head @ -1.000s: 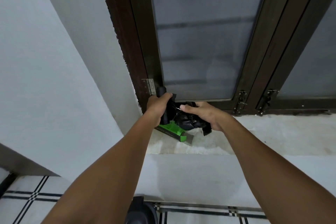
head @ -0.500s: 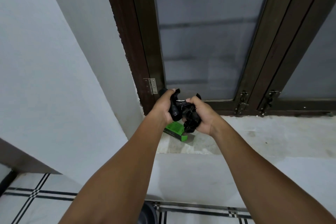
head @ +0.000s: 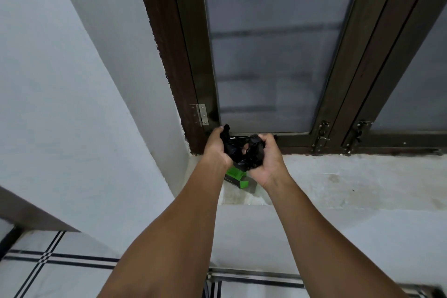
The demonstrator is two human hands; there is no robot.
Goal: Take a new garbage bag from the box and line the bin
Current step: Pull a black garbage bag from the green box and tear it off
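Both hands now lifted clear of the green box (head: 238,174), which stays on the sill (head: 338,181) below them. Left hand (head: 216,146) grips one end of the black garbage bag (head: 242,150); right hand (head: 266,160) clenches the bunched remainder. Since a second ago the wad is parting, probably tearing one bag from the roll. Bin no longer in view.
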